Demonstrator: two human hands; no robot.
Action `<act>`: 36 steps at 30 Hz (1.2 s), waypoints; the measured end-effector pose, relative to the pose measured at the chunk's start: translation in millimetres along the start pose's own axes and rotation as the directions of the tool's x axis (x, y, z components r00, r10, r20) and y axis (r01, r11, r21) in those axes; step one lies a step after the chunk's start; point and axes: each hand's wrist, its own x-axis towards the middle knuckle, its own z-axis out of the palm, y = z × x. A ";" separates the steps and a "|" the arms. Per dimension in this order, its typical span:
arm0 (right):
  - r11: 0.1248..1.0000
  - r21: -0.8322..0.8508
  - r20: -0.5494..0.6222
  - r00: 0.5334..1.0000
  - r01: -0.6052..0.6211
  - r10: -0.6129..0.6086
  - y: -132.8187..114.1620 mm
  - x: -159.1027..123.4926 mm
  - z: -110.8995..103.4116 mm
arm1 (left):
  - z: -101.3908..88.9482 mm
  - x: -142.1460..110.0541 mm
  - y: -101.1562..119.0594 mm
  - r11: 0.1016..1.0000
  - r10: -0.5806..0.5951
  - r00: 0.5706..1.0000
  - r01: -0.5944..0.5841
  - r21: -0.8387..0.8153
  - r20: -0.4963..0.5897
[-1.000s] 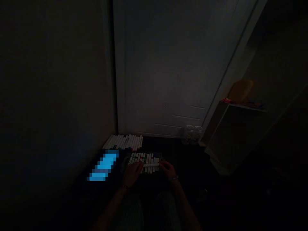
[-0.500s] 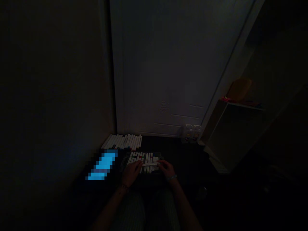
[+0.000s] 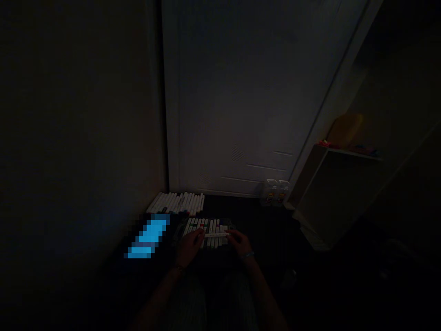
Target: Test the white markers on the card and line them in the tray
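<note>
The room is very dark. My left hand (image 3: 190, 247) and my right hand (image 3: 240, 242) hold a single white marker (image 3: 216, 235) crosswise between them, one hand pinching each end. Just beyond it lies a dark case (image 3: 206, 226) filled with several white markers with coloured caps. A second row of white markers (image 3: 177, 203) lies further back near the wall. My forearms reach in from the bottom of the view over my lap.
A glowing blue screen (image 3: 148, 238) lies on the floor left of the case. A white door (image 3: 241, 101) stands ahead, with two small bottles (image 3: 275, 193) at its foot. A low white shelf unit (image 3: 337, 193) stands to the right with a yellow object (image 3: 346, 131) on top.
Hardly anything differs; both hands keep the marker between them over the case, with only a slight shift of the view.
</note>
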 end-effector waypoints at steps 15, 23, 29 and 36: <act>0.999 0.003 -0.030 0.999 -0.037 0.037 -6.4 1.1 -0.9 | -9.5 -1.2 15.6 0.999 -0.007 1.000 0.008 -0.037 0.021; 0.999 0.030 -0.013 0.999 -0.037 0.038 -12.0 -1.0 -0.5 | -11.7 -1.1 21.3 0.999 -0.050 0.998 0.050 -0.016 0.023; 1.000 0.018 -0.023 0.999 -0.024 0.024 -15.0 -1.3 -0.7 | -16.9 -1.5 28.9 0.998 -0.065 0.998 0.065 0.010 0.019; 1.000 -0.009 -0.021 1.000 -0.022 0.021 -14.1 -1.7 -2.0 | -13.8 -1.4 25.2 0.998 -0.059 0.998 0.058 0.004 0.019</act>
